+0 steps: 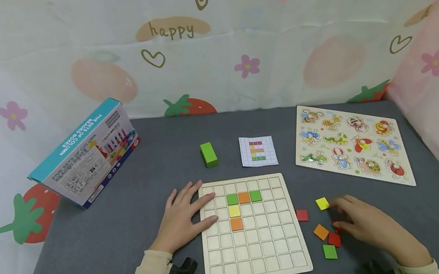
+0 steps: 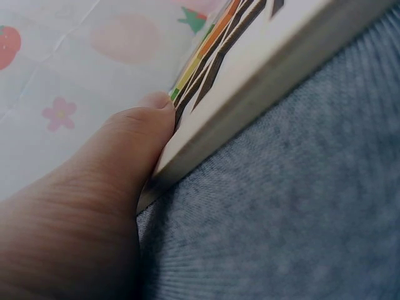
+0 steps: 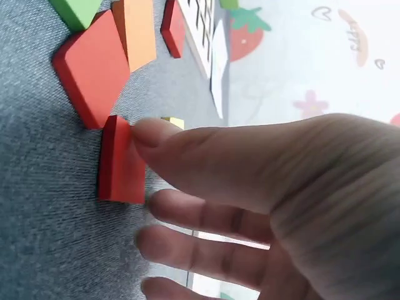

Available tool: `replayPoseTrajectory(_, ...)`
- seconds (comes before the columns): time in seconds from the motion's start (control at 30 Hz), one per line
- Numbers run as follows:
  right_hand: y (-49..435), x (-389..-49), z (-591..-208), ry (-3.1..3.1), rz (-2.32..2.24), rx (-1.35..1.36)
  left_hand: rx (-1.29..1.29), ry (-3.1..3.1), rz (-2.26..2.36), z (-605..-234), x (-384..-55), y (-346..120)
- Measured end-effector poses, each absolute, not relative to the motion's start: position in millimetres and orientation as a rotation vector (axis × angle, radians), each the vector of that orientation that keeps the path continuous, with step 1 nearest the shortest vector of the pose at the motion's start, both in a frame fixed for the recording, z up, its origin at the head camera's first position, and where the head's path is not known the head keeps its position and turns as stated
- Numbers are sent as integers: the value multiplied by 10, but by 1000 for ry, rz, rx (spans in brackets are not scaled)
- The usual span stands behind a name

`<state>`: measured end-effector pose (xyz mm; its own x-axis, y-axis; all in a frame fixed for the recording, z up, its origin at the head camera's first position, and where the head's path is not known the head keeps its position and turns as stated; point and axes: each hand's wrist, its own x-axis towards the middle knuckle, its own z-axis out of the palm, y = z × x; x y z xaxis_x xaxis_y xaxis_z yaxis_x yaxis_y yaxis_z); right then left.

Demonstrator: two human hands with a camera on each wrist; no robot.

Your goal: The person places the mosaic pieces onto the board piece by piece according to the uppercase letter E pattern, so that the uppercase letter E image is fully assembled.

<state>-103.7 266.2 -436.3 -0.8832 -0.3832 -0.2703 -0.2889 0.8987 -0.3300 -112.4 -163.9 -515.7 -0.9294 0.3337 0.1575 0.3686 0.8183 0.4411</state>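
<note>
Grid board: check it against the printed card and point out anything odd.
The top filled row looks off: the grid board shows a green tile, an orange tile and a second green tile, whereas the printed card, as it lies, starts with red. No damage stands out.

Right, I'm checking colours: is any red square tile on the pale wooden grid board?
No: the board carries only green, orange and yellow tiles; red tiles lie beside it.
</note>
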Motion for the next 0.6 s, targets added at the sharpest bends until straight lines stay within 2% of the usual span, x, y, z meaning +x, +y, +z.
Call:
replayPoseTrajectory(0.23,2718,-1017,-4365,2640,-383,-309,-562,-2941,-728,-5160,-1125,-1648)
replayPoseTrajectory(0.6,2720,-938,-4390,2550,-508,-311,-572,-2904,-737,-5165,-1120,-1644)
